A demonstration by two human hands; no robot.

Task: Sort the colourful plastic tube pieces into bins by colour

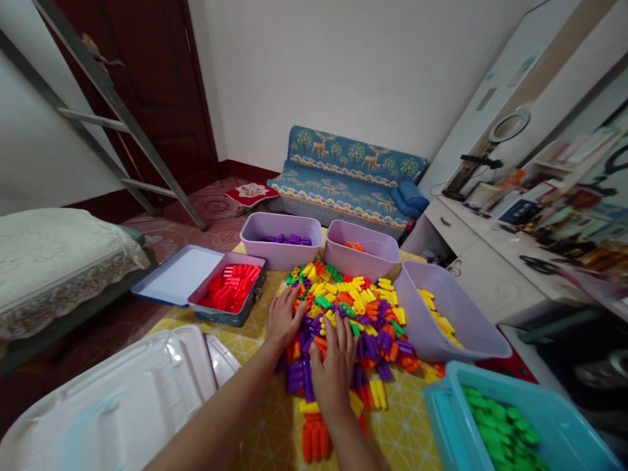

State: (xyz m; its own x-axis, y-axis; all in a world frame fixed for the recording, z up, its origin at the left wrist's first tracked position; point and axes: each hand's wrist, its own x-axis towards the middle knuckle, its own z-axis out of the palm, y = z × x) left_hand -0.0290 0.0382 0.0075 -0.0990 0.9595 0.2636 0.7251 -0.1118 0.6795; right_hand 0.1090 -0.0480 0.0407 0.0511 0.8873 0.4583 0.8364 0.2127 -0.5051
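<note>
A mixed pile of small bullet-shaped plastic toy pieces, in yellow, purple, orange and green, covers the middle of the table. On the pile's left edge rests my left hand, its fingers spread over orange and purple pieces. My right hand lies lower in the pile with fingers stretched forward among purple and yellow pieces. Neither hand visibly grips a piece, though some fingertips are partly hidden. Close to my right wrist lies a block of orange pieces, side by side.
Lilac bins with purple, orange and yellow pieces line the far side. At left is an open tin box of red pieces. A teal bin holds green ones. White lids lie near left. Beyond stands a blue sofa.
</note>
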